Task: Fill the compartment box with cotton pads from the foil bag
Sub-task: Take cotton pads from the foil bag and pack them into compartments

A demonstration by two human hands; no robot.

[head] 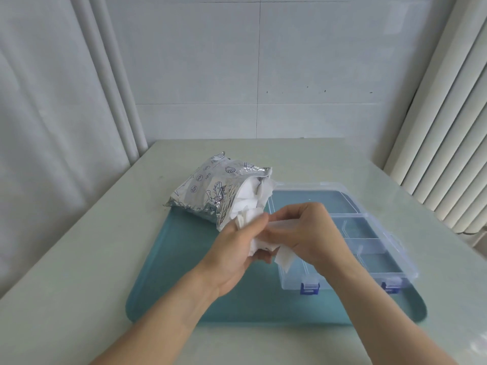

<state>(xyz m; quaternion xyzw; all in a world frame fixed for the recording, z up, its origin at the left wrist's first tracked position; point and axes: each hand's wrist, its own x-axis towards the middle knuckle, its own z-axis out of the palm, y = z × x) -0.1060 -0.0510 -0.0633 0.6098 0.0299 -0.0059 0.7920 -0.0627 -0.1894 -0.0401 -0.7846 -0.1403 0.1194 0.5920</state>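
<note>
Both hands meeting just above the near-left corner of the clear compartment box (350, 233), lid open, on the teal mat (184, 272) on the pale surface (79, 246). Left hand (237, 248) curled round a crumpled bunch of cotton pads (257, 245); right hand (305, 230) pinching one pad (286, 256) off that bunch with fingertips and thumb. Foil bag (210, 191) lying on its side behind the hands, mouth toward the box, more white pads spilling out. Compartments in view apparently bare (those under the hands hidden). Best to peel a single pad free with a light pinch, flatten before lowering, drop well inside one compartment, not across a divider. Looser grip on the bunch probably advisable, to avoid creasing the soft pads. Bag mouth best left facing the box for the next handful.
</note>
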